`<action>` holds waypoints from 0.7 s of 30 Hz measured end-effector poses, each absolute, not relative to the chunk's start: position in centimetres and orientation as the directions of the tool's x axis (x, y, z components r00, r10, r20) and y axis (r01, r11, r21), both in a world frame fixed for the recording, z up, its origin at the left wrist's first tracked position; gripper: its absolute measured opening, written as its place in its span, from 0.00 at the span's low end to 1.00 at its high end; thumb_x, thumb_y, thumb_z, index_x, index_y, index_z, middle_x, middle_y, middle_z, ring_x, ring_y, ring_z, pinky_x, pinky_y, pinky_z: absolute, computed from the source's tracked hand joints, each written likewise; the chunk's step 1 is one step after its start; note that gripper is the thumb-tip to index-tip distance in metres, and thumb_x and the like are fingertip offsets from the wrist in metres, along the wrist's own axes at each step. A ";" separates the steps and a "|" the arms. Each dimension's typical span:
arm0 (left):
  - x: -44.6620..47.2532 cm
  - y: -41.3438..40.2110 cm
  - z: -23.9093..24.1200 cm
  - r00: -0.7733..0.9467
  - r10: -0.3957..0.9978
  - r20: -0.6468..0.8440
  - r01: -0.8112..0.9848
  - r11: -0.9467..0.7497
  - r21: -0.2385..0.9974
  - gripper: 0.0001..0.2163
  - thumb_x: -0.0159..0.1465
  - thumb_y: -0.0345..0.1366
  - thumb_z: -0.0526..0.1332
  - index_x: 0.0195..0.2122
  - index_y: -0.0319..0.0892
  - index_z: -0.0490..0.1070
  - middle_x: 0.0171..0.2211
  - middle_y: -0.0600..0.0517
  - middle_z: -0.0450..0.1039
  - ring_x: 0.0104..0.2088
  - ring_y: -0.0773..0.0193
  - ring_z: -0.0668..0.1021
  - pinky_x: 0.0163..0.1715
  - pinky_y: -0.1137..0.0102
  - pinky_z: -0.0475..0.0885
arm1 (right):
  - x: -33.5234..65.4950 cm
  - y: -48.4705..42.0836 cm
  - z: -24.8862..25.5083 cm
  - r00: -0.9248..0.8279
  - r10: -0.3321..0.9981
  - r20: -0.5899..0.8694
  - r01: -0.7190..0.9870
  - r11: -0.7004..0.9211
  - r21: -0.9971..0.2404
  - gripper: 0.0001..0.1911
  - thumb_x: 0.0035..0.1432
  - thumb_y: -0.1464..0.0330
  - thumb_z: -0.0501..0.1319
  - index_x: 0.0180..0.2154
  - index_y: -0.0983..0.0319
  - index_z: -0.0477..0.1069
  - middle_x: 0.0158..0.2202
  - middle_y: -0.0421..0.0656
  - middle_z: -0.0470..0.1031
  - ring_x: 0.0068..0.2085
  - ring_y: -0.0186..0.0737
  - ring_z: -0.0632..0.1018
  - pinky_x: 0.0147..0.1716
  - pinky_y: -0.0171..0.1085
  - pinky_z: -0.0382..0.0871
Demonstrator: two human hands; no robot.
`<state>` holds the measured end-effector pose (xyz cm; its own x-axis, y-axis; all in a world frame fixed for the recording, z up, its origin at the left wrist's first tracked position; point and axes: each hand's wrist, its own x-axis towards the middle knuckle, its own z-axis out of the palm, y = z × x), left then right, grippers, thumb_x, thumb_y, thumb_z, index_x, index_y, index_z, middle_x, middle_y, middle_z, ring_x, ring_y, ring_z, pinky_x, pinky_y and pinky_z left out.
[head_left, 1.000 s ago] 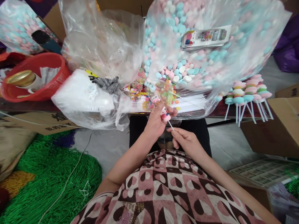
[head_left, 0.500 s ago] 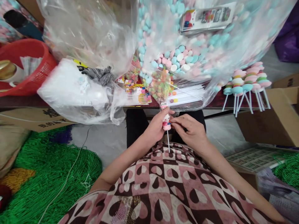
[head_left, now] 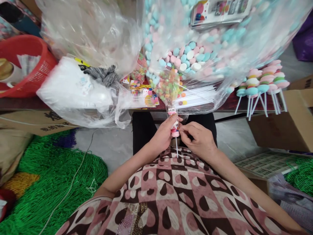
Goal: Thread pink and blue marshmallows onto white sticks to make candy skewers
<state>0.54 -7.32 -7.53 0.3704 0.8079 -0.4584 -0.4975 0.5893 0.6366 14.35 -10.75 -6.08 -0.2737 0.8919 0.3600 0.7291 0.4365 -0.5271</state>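
Observation:
A marshmallow lollipop in a printed plastic wrapper (head_left: 175, 124) points its white stick (head_left: 176, 147) down toward my lap. My left hand (head_left: 164, 134) is closed around the wrapper from the left, thumb lying along its front. Pink marshmallow (head_left: 175, 134) shows at the lower end, above the stick. My right hand (head_left: 199, 137) pinches at the wrapper's lower right edge with thumb and forefinger; any small piece between these fingertips is too fine to make out. Just beyond the hands, a clear bag of gummy candies (head_left: 171, 86) lies at the table edge.
White sticks (head_left: 198, 98) lie right of the gummies. A large bag of pastel marshmallows (head_left: 188, 58) fills the back, with wrappers (head_left: 220, 13) on it. Finished marshmallow skewers (head_left: 264, 81) stand at the right edge. A white plastic bag (head_left: 73, 94) and red basket (head_left: 36, 68) sit left.
My right fingers have curled in closer at the wrapper's lower edge. My left hand keeps its hold on the lollipop. The view has shifted slightly.

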 end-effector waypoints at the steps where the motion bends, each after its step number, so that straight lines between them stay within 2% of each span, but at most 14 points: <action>1: 0.5 -7.4 -7.5 0.368 0.808 -0.461 -0.495 0.590 0.638 0.16 0.59 0.49 0.65 0.32 0.38 0.73 0.23 0.56 0.67 0.22 0.74 0.67 0.23 0.77 0.60 | 14.3 -10.7 -6.1 -0.282 0.889 0.360 0.727 0.443 -0.525 0.08 0.61 0.74 0.56 0.32 0.59 0.72 0.29 0.42 0.76 0.31 0.35 0.76 0.32 0.33 0.69; 4: 0.4 -7.6 -7.4 0.391 0.793 -0.468 -0.510 0.610 0.607 0.15 0.60 0.47 0.64 0.34 0.39 0.73 0.25 0.55 0.69 0.25 0.72 0.69 0.26 0.76 0.63 | 14.4 -10.7 -6.1 -0.307 0.877 0.369 0.716 0.469 -0.518 0.07 0.59 0.74 0.56 0.31 0.60 0.71 0.28 0.41 0.75 0.30 0.35 0.76 0.31 0.33 0.68; 9: 0.2 -7.9 -7.3 0.492 0.750 -0.443 -0.581 0.662 0.474 0.14 0.61 0.48 0.62 0.35 0.41 0.71 0.28 0.54 0.70 0.28 0.70 0.71 0.28 0.75 0.66 | 14.8 -11.0 -5.8 -0.330 0.866 0.376 0.724 0.487 -0.489 0.07 0.58 0.74 0.56 0.31 0.60 0.69 0.26 0.40 0.72 0.28 0.34 0.74 0.29 0.32 0.66; 13: -0.4 -8.4 -7.5 0.523 0.757 -0.392 -0.564 0.652 0.506 0.11 0.62 0.43 0.63 0.33 0.39 0.71 0.28 0.53 0.70 0.28 0.70 0.72 0.31 0.75 0.67 | 15.1 -11.5 -5.9 -0.361 0.845 0.394 0.704 0.524 -0.479 0.06 0.58 0.75 0.56 0.31 0.60 0.69 0.25 0.39 0.71 0.27 0.33 0.73 0.28 0.32 0.66; 16: -1.1 -8.9 -7.3 0.550 0.753 -0.362 -0.541 0.651 0.533 0.07 0.60 0.37 0.65 0.37 0.39 0.73 0.31 0.52 0.72 0.30 0.70 0.74 0.35 0.75 0.69 | 15.4 -11.9 -5.9 -0.335 0.866 0.372 0.700 0.493 -0.517 0.07 0.56 0.76 0.56 0.32 0.60 0.70 0.26 0.39 0.73 0.28 0.33 0.74 0.28 0.32 0.67; 21: -2.0 -9.8 -7.0 0.645 0.679 -0.350 -0.388 0.686 0.615 0.18 0.56 0.31 0.67 0.48 0.43 0.73 0.36 0.51 0.76 0.33 0.68 0.78 0.40 0.70 0.72 | 15.7 -11.8 -5.7 -0.212 0.928 0.305 0.688 0.364 -0.628 0.06 0.56 0.75 0.56 0.30 0.59 0.70 0.24 0.37 0.70 0.25 0.31 0.72 0.24 0.31 0.63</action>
<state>-1.97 -9.83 -6.99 0.6453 0.6788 -0.3504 -0.3880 0.6863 0.6152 15.66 -11.85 -5.67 -0.2120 0.9284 0.3053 0.6883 0.3636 -0.6277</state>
